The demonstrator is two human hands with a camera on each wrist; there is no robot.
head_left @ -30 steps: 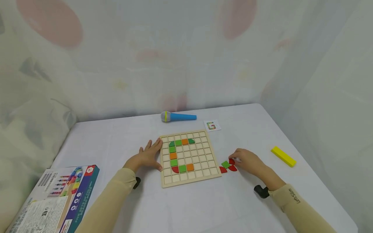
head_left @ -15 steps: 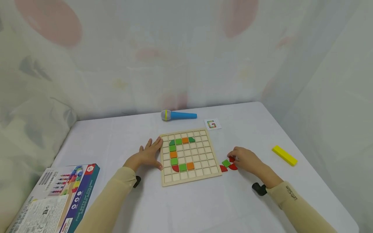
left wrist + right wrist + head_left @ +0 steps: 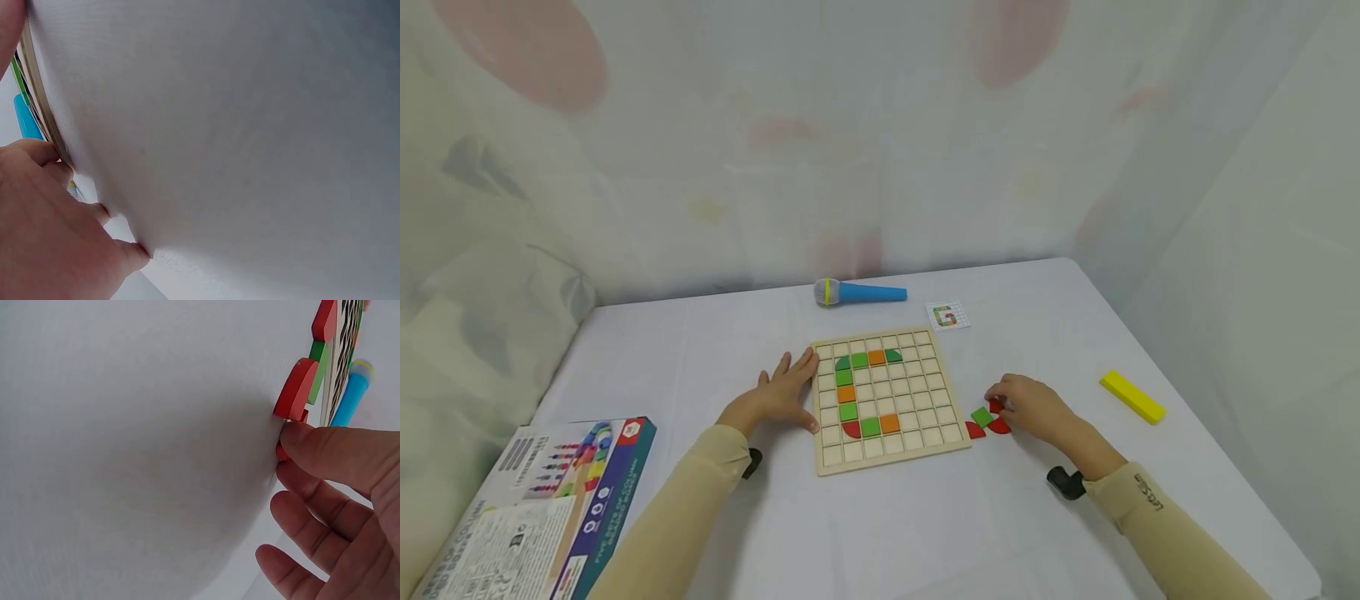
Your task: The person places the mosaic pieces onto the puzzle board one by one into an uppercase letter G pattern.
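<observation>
A box (image 3: pixel 542 508) is seen at the far left of the table (image 3: pixel 700 333), printed side up. Further right, the left hand (image 3: pixel 778 400) is laid flat on the table with its fingers spread and straight, the fingertips and thumb set against the left edge of the board (image 3: pixel 925 383); nothing is held in it. On the board, green and orange tiles and one red tile are set in the grid as a curved letter shape. Behind the board, a blue microphone (image 3: pixel 859 293) is laid on its side, and a small card (image 3: pixel 947 316) is placed just right of it.

Just beside the board's lower right corner, a green tile (image 3: pixel 982 417) and red tiles (image 3: pixel 998 426) are gathered on the table. One small red piece (image 3: pixel 282 452) is touched by the thumb and fingertips of the right hand (image 3: pixel 1030 407), whose fingers are curled over it; whether the piece is truly pinched cannot be told. Well apart, at the far right, a yellow block (image 3: pixel 1132 397) is laid flat.
</observation>
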